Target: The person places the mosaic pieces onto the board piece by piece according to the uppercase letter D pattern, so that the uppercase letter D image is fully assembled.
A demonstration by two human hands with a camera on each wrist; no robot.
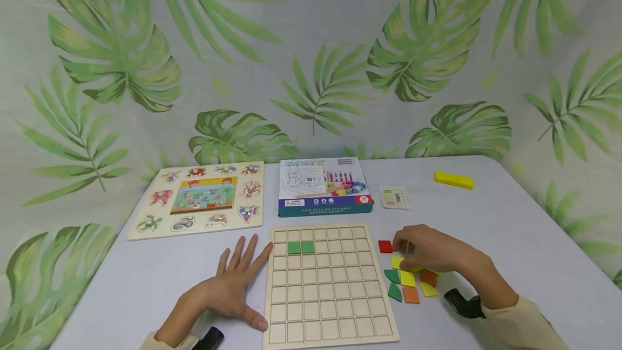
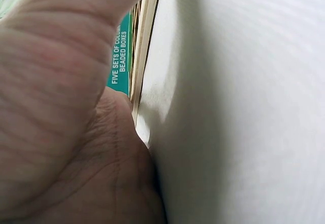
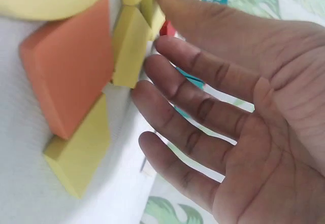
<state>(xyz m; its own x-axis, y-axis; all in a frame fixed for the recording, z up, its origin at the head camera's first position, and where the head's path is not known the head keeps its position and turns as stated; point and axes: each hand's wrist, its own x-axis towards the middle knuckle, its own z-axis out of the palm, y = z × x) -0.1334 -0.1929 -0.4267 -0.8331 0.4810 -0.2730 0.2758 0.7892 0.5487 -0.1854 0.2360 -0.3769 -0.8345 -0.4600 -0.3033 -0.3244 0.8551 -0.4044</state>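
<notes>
The board [image 1: 324, 291] lies nr the front edge of the worktop [image 1: 527, 242], abt the middle. Two green tiles [image 1: 294, 248] sit side by side on it, in the 2nd row from its back end. The L hand [image 1: 228, 288] is spread wide, w/ its thumb touching the board's L side. If it pushes too hard, the board may slide or turn, & the green tiles might hop out of their spots.

The R hand [image 1: 437, 247] is over the loose pcs [image 1: 407, 278], R of the board & also nr the front edge. Its fingers are bent a bit & set apart. I see a gap btwn thumb & fingers, no pc pinched. The thumb tip is right by a yellow tile [image 3: 154, 13]; can't tell if it touches.

The pcs are bunched up, so grabbing one could drag its pals along. An orange tile [image 3: 71, 66] touches yellow ones, so it may get bumped. Flat pcs could slip too, bc there's not much edge to grab. The red tile [image 1: 385, 246] is just past the fingertips & might get flicked at the board. The black wrist cam [image 1: 464, 303] is low & nr the pcs, so a swing could knock some away.
</notes>
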